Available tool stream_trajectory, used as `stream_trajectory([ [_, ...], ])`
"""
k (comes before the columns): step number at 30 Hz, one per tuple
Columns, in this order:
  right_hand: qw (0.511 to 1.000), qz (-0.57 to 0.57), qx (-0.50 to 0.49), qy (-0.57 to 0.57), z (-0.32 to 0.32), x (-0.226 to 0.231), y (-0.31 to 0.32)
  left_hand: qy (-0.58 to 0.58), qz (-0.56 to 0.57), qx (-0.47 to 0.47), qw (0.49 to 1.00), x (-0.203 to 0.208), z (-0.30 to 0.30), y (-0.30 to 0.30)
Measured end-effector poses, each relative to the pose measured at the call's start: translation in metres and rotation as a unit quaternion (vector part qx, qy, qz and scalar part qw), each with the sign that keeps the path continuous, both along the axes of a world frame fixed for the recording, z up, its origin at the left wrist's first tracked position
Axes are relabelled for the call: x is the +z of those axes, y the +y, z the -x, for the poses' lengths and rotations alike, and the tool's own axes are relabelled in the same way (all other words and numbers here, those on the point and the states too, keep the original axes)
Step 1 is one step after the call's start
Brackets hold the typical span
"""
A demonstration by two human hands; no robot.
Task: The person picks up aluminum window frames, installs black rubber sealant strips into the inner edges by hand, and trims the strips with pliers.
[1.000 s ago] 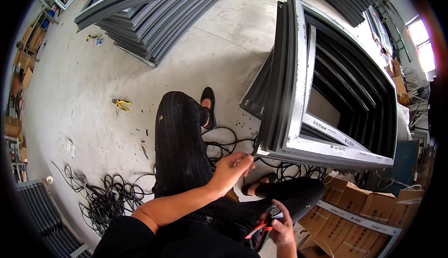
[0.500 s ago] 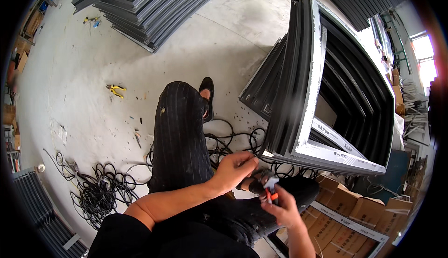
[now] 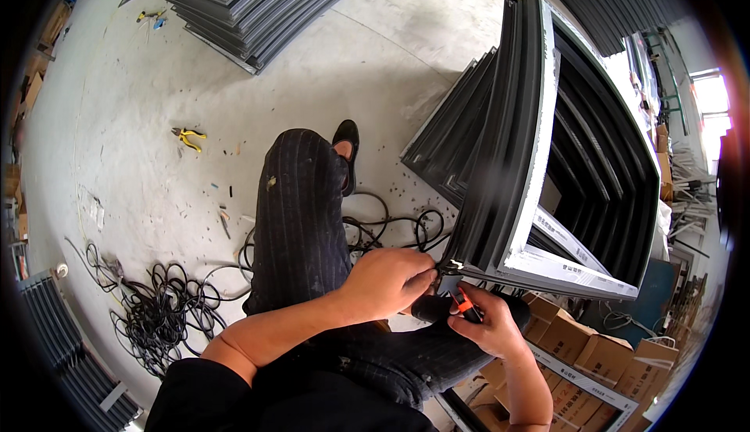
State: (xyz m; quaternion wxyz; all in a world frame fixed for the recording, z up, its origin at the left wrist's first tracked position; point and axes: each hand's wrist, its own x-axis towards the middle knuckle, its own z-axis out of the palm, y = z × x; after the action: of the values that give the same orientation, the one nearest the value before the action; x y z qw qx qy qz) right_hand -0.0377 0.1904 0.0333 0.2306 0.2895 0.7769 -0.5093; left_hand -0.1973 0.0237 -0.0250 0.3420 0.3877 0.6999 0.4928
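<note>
The right hand (image 3: 494,324) grasps a red-and-black tool (image 3: 466,302). The left hand (image 3: 391,282) curls beside the frames' (image 3: 504,158) near corner, its hold unclear.

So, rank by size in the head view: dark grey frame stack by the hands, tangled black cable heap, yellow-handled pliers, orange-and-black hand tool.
1. Frame stack
2. Cable heap
Unsure: pliers, hand tool; the latter is nearer the camera and partly hidden.

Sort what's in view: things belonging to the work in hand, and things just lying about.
Work in hand:
red-and-black tool, held by the right hand
right-side frame stack, left hand by its corner

Apparently just lying about:
yellow-handled pliers on the floor
tangled black cable
cardboard boxes
</note>
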Motion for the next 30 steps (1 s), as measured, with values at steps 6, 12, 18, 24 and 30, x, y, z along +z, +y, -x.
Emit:
stream_trajectory([
  [6,0.997,-0.055,0.011,0.045,0.009,0.007,-0.005,0.058,0.006,-0.021,0.998,0.0,0.005,0.001],
  [12,0.985,-0.158,0.064,0.035,0.007,0.005,-0.003,0.052,0.011,-0.014,0.998,-0.003,0.005,0.002],
  [18,0.948,-0.308,0.04,0.064,-0.031,0.01,-0.016,0.043,-0.006,0.02,0.999,-0.013,-0.001,-0.005],
  [24,0.968,-0.243,0.056,0.017,-0.146,-0.012,-0.084,-0.34,-0.01,0.013,0.94,-0.02,-0.013,-0.004],
  [30,0.952,-0.285,0.067,0.094,-0.165,-0.001,-0.136,-0.478,-0.054,0.043,0.876,-0.014,-0.03,-0.003],
])
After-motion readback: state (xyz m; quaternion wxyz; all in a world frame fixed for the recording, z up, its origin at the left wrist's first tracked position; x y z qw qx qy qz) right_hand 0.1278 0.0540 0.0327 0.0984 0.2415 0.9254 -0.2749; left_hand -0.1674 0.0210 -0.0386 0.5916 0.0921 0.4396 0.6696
